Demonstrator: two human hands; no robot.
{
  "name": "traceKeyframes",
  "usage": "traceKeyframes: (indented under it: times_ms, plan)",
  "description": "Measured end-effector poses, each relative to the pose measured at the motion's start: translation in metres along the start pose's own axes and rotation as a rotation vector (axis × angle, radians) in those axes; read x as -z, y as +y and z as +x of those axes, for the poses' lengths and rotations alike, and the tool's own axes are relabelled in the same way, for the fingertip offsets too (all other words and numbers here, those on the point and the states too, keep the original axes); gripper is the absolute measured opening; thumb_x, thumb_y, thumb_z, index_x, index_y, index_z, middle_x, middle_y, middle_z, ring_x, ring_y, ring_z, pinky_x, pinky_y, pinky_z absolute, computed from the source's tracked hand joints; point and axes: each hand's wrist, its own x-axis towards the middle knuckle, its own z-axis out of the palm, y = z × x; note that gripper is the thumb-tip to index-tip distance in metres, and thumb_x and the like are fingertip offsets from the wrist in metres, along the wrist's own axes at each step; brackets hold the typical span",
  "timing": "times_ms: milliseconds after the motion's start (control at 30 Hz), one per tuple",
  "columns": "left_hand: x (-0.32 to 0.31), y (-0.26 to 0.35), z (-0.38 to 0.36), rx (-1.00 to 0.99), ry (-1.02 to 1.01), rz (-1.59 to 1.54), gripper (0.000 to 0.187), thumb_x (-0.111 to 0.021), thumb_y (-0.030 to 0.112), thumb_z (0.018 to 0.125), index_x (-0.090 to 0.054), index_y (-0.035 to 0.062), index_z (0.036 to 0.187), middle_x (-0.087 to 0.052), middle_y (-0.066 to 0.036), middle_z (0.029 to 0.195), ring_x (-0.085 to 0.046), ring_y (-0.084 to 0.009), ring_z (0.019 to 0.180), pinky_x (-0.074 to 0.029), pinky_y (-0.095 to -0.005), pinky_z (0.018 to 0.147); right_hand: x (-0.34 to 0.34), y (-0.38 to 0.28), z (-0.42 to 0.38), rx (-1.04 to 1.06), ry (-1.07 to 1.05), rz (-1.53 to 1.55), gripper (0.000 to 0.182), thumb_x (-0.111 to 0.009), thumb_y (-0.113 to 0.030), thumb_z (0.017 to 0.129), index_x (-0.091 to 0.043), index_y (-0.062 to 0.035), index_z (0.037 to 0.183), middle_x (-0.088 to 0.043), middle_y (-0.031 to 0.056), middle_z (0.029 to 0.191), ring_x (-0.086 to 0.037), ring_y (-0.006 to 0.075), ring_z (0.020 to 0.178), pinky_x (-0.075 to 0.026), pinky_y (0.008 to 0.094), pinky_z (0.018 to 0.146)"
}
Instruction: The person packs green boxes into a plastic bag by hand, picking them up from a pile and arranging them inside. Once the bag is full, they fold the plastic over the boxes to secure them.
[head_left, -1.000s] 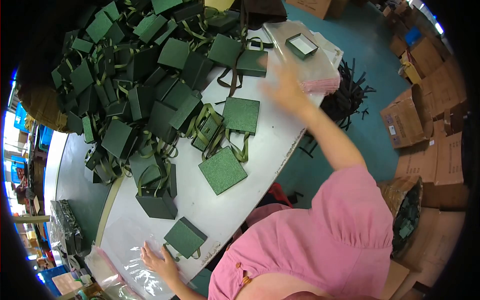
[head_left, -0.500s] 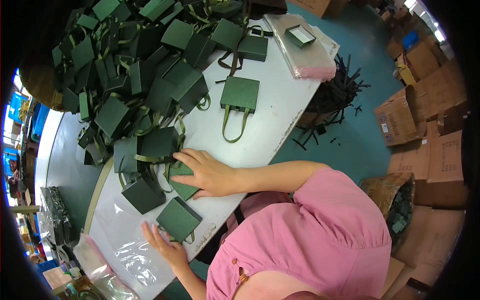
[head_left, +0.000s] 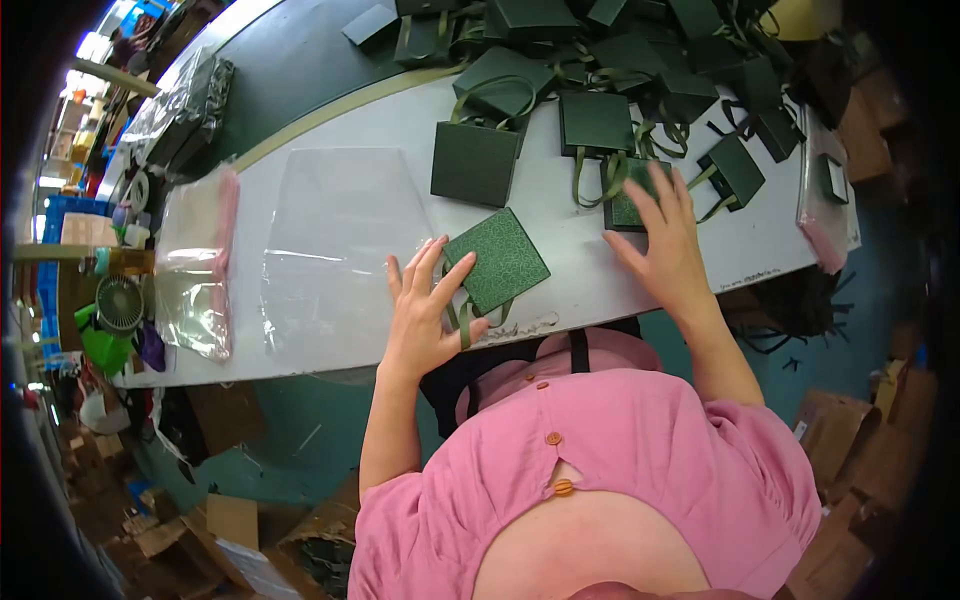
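A green speckled box [head_left: 497, 262] with a ribbon handle lies near the table's front edge. My left hand [head_left: 422, 312] rests at its left side, fingers spread, the fingertips at the box's edge and the thumb by the ribbon [head_left: 463, 322]. To the right, my right hand [head_left: 668, 245] has its fingers apart over another green box [head_left: 624, 208], partly covering it. Behind these, a dark green box [head_left: 472, 163] with a looped ribbon stands close by, and one more green box [head_left: 735, 172] lies beyond my right fingers.
A heap of green ribbon-handled boxes [head_left: 640, 60] fills the back of the white table [head_left: 590, 275]. Clear plastic bags [head_left: 345, 220] lie flat to the left, beside a pink-edged stack of bags [head_left: 197, 265]. A small fan [head_left: 120, 303] is at far left. Cardboard cartons stand on the floor.
The view has swung toward the table's left part. My right hand's fingers have lifted and spread from the box they lay on; my left hand stays beside its box.
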Motion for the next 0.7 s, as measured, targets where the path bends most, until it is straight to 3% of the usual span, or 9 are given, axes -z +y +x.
traceKeyframes:
  times_ms: [67, 167, 300, 333, 433, 467, 567, 600, 700]
  plan:
    - [-0.004, 0.004, -0.003, 0.048, 0.04, -0.008, 0.077, -0.081, 0.039, 0.075, -0.058, 0.0128, 0.144, -0.041, -0.021, 0.157, -0.039, -0.0401, 0.145, -0.008, -0.0638, 0.123, -0.01, 0.008, 0.005, -0.13, 0.04, -0.051, 0.069, -0.081, -0.029, 0.079, -0.057, -0.0124, 0.141, -0.037, 0.0221, 0.157, -0.035, 0.0479, 0.143, -0.033, 0.0565, 0.115]
    - [-0.014, 0.0, -0.008, 0.098, 0.117, -0.05, 0.078, -0.085, 0.03, 0.072, -0.057, 0.0129, 0.143, -0.041, -0.021, 0.157, -0.042, -0.0388, 0.144, -0.008, -0.0641, 0.123, -0.014, 0.016, 0.003, -0.024, -0.008, 0.019, 0.079, -0.084, -0.034, 0.075, -0.054, -0.0137, 0.145, -0.034, 0.0227, 0.159, -0.037, 0.0457, 0.142, -0.033, 0.0544, 0.115]
    - [-0.004, -0.017, -0.013, 0.13, 0.172, -0.1, 0.077, -0.084, 0.031, 0.073, -0.057, 0.0125, 0.142, -0.041, -0.024, 0.157, -0.044, -0.0375, 0.143, -0.008, -0.064, 0.123, 0.021, 0.003, -0.006, 0.286, -0.348, 0.001, 0.082, -0.087, -0.03, 0.07, -0.056, -0.0215, 0.145, -0.033, 0.0221, 0.16, -0.04, 0.0412, 0.141, -0.033, 0.0526, 0.117]
    - [0.003, -0.024, -0.016, 0.138, 0.162, -0.111, 0.074, -0.082, 0.033, 0.076, -0.057, 0.0125, 0.143, -0.044, -0.022, 0.156, -0.043, -0.037, 0.144, -0.007, -0.0627, 0.124, 0.028, -0.001, -0.009, 0.245, -0.436, 0.176, 0.083, -0.089, -0.023, 0.067, -0.057, -0.0251, 0.144, -0.032, 0.0215, 0.161, -0.042, 0.041, 0.14, -0.036, 0.0484, 0.117]
    - [0.02, -0.052, -0.026, 0.157, 0.097, -0.009, 0.07, -0.079, 0.034, 0.081, -0.058, 0.0131, 0.145, -0.051, -0.018, 0.152, -0.043, -0.0358, 0.145, -0.007, -0.0608, 0.124, 0.038, -0.007, -0.003, 0.23, -0.59, 0.233, 0.083, -0.089, -0.018, 0.067, -0.058, -0.0262, 0.143, -0.031, 0.0205, 0.162, -0.045, 0.0407, 0.138, -0.041, 0.0439, 0.113]
    - [0.024, -0.054, -0.025, 0.167, 0.102, -0.026, 0.066, -0.076, 0.032, 0.084, -0.059, 0.014, 0.145, -0.056, -0.013, 0.149, -0.043, -0.0326, 0.145, -0.006, -0.0593, 0.125, 0.031, -0.004, -0.003, 0.279, -0.53, 0.261, 0.08, -0.087, -0.015, 0.069, -0.06, -0.0273, 0.142, -0.029, 0.0207, 0.163, -0.049, 0.041, 0.133, -0.044, 0.0416, 0.11]
    - [0.028, -0.063, -0.027, 0.198, 0.129, -0.028, 0.061, -0.075, 0.029, 0.086, -0.061, 0.0151, 0.144, -0.057, -0.012, 0.148, -0.042, -0.03, 0.147, -0.006, -0.0596, 0.125, 0.03, 0.009, 0.014, 0.379, -0.682, 0.303, 0.073, -0.081, -0.009, 0.072, -0.062, -0.0268, 0.14, -0.027, 0.0231, 0.164, -0.048, 0.0421, 0.135, -0.043, 0.0431, 0.112]
    - [0.029, -0.062, -0.027, 0.192, 0.132, -0.036, 0.059, -0.074, 0.025, 0.086, -0.062, 0.017, 0.143, -0.057, -0.011, 0.148, -0.042, -0.0303, 0.146, -0.006, -0.0618, 0.124, 0.029, 0.015, 0.019, 0.462, -0.628, 0.291, 0.065, -0.074, -0.003, 0.074, -0.065, -0.0207, 0.136, -0.026, 0.025, 0.165, -0.046, 0.0425, 0.137, -0.04, 0.0431, 0.114]
    - [0.031, -0.059, -0.028, 0.178, 0.13, -0.046, 0.056, -0.073, 0.018, 0.085, -0.064, 0.021, 0.14, -0.057, -0.009, 0.149, -0.043, -0.031, 0.145, -0.006, -0.0664, 0.123, 0.04, 0.009, 0.024, 0.384, -0.564, 0.263, 0.058, -0.071, -0.003, 0.074, -0.067, -0.0144, 0.131, -0.024, 0.0269, 0.165, -0.044, 0.0429, 0.139, -0.038, 0.0452, 0.115]
